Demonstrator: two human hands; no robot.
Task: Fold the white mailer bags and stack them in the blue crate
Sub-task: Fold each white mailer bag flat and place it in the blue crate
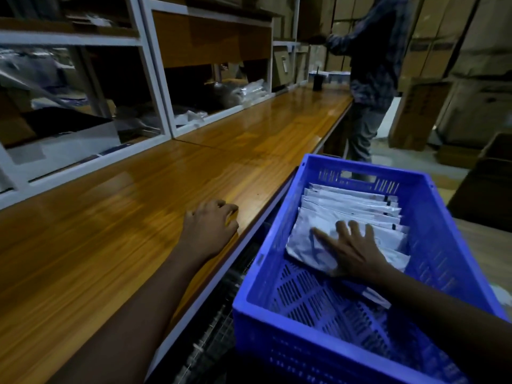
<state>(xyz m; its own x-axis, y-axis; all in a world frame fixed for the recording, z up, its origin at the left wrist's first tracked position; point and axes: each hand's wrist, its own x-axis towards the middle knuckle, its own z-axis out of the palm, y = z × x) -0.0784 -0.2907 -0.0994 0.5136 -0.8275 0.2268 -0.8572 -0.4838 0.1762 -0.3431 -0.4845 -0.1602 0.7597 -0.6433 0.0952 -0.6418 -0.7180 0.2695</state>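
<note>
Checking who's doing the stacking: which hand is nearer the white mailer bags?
Right. The right hand lies flat on the mailer bags inside the blue crate; the left hand rests on the wooden counter beside it.

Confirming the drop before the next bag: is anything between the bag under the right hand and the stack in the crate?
Nothing visible. The right hand presses the front bag straight onto the other bags inside the blue crate.

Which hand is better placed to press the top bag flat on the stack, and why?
Right. The right hand lies spread on the top bag inside the blue crate; the left hand rests on the wooden counter, outside the crate.
</note>
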